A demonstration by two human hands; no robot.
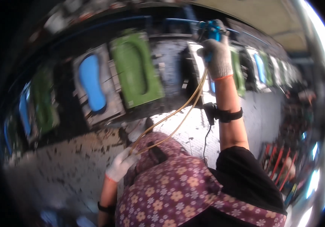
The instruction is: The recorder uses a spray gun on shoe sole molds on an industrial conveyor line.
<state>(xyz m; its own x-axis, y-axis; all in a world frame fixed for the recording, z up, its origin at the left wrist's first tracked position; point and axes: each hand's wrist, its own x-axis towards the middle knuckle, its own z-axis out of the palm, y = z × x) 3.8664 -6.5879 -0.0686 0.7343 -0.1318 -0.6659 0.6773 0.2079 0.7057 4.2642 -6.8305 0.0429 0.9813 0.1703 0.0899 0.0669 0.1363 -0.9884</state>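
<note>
My right hand (218, 56), in a white knitted glove, reaches far forward over the row of moulds. Its fingers wrap round a blue spray gun (214, 32), blurred by motion. From the gun a thin yellow hose (187, 104) loops back towards my body. Low at my waist, my gloved left hand (121, 163) is closed round the hose. Ahead and to the left lies an open mould: one half bears a blue insole shape (91, 83), and the green half (137, 72) has a sole-shaped hollow. A pale plate partly shows behind my right wrist.
More moulds with blue and green faces (262, 68) continue along the curved line to the right, and others (43, 100) stand at the left. A blue rail (177, 19) runs behind them. Red bars (279, 162) stand at the right. The metal floor (90, 151) is stained.
</note>
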